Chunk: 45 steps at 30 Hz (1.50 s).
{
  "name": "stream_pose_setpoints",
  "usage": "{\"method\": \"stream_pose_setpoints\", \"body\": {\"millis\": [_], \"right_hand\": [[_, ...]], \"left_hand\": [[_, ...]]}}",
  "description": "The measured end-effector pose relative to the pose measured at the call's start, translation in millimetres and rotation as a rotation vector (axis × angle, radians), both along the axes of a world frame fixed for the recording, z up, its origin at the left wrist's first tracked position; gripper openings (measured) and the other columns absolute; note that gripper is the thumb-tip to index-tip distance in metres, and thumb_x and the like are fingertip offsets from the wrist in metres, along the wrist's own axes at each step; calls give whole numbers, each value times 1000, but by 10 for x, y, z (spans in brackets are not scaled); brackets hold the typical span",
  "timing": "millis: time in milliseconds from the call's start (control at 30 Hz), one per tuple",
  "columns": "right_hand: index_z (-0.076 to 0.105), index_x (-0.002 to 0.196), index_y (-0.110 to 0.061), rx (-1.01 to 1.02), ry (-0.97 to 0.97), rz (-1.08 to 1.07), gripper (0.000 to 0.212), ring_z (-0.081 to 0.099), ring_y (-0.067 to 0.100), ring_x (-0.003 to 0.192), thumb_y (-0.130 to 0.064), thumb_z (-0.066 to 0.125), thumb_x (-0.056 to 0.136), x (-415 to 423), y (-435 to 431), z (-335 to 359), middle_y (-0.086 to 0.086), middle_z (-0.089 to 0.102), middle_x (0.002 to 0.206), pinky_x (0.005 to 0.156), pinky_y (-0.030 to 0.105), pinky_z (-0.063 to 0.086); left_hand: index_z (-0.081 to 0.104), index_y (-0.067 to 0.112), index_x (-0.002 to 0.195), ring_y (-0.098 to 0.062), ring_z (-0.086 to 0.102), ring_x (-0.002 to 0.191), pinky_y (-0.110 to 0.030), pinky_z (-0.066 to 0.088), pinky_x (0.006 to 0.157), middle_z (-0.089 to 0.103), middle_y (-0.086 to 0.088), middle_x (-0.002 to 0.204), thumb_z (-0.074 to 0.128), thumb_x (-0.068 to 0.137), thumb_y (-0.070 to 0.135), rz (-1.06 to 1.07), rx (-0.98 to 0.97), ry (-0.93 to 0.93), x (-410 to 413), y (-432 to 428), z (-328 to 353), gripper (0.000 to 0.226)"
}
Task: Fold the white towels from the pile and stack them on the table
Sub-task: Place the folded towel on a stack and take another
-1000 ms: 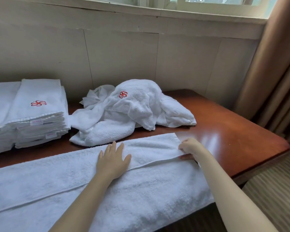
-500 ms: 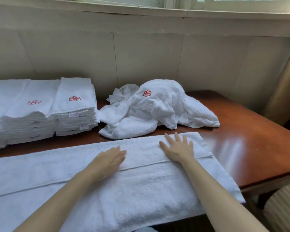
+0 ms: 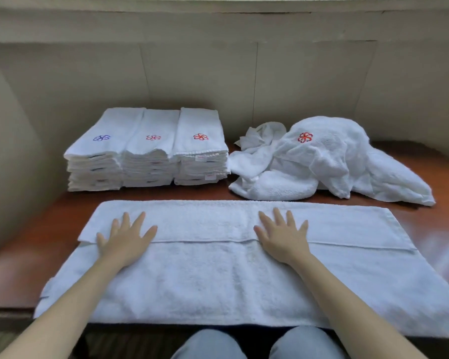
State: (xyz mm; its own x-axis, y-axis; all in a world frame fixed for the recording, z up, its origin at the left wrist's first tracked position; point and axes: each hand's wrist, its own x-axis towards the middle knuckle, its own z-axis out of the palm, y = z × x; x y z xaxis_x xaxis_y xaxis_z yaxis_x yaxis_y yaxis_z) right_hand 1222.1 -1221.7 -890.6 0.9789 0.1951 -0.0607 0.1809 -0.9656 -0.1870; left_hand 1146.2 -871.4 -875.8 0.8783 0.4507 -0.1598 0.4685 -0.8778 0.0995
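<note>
Both the left grip (image 3: 126, 238) and right grip (image 3: 283, 235) lie spread flat atop the folded towel (image 3: 205, 281).

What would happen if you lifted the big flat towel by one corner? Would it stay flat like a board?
Probably not: the flat towel looks floppy, since the unfolded pile behind it slumps in soft crumples. It would likely droop and lose its fold. Its fuzzy nap probably drags on the table rather than sliding.
</note>
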Motion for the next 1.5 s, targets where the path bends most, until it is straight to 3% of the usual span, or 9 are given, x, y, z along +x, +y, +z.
{"method": "stream_pose_setpoints", "body": {"millis": [200, 333, 533, 667, 767, 900, 1100, 1233, 1500], "right_hand": [[23, 148, -35, -11, -13, 38, 51, 0, 28, 148, -51, 21, 100, 131, 74, 201, 2, 9, 161, 114, 55, -2], [33, 145, -29, 104, -155, 347, 52, 15, 20, 145, -49, 39, 96, -364, 352, 192, 0, 28, 154, 118, 42, 7], [6, 147, -47, -95, 6, 936, 79, -4, 23, 146, -70, 46, 82, -1055, 732, 260, 2, 2, 160, 115, 46, -5], [40, 139, -28, -46, -91, 964, 55, 27, 22, 140, -52, 51, 90, -1174, 737, 331, 3, 34, 147, 112, 36, 24], [56, 110, -15, -5, -198, 914, 22, 55, 28, 104, -24, 43, 95, -1190, 751, 371, 4, 57, 112, 79, 37, 47], [55, 101, -23, -115, -55, 577, 15, 53, 22, 101, -24, 41, 95, -870, 643, 588, 0, 56, 109, 76, 33, 43], [46, 81, -24, 24, -117, 283, 17, 53, 27, 85, -11, 48, 92, -3, 590, 961, 2, 53, 87, 66, 33, 40], [44, 99, -15, 41, -248, 186, 10, 56, 30, 89, -7, 41, 93, 501, 881, 879, -4, 51, 92, 64, 32, 35], [41, 92, -22, 24, -295, 133, 15, 60, 25, 100, -36, 44, 97, 896, 1009, 154, 2, 67, 101, 79, 33, 35]], "left_hand": [[13, 36, 152, -21, -2, 148, -49, 4, 118, -8, -1, 161, 17, 97, 60, 11, -15, -87, -35, 167, 78, 60], [40, 35, 142, -15, 19, 144, -35, 20, 114, -1, 13, 159, 37, 92, 62, -486, -153, -265, -392, 31, 89, 58], [-4, 57, 141, 0, -18, 141, -28, -14, 114, -22, 20, 151, 34, 73, 83, -814, 81, -75, -1148, 234, -25, 82], [64, 23, 125, -19, 60, 117, -36, 52, 90, 59, -5, 131, 33, 94, 47, -930, 233, -417, -1371, 419, 57, 50], [77, 14, 95, -18, 73, 82, -24, 56, 61, 74, -1, 96, 38, 71, 19, -770, 220, -655, -1418, 536, 64, 46], [75, 23, 93, -16, 66, 92, -27, 48, 82, 73, 7, 99, 56, 81, 0, -239, -191, -590, -1213, 904, 267, 31], [72, 15, 91, -11, 60, 82, -30, 44, 76, 71, 2, 88, 62, 91, 26, -89, -792, -596, -580, 1144, 678, 15], [49, 10, 74, -28, 52, 81, -35, 36, 66, 56, -12, 83, 41, 101, 31, 109, -522, -496, 58, 947, 579, 35], [44, 13, 117, -31, 60, 103, -35, 38, 69, 53, -6, 117, 31, 101, 29, 238, 118, -322, 388, 741, 184, 26]]}}
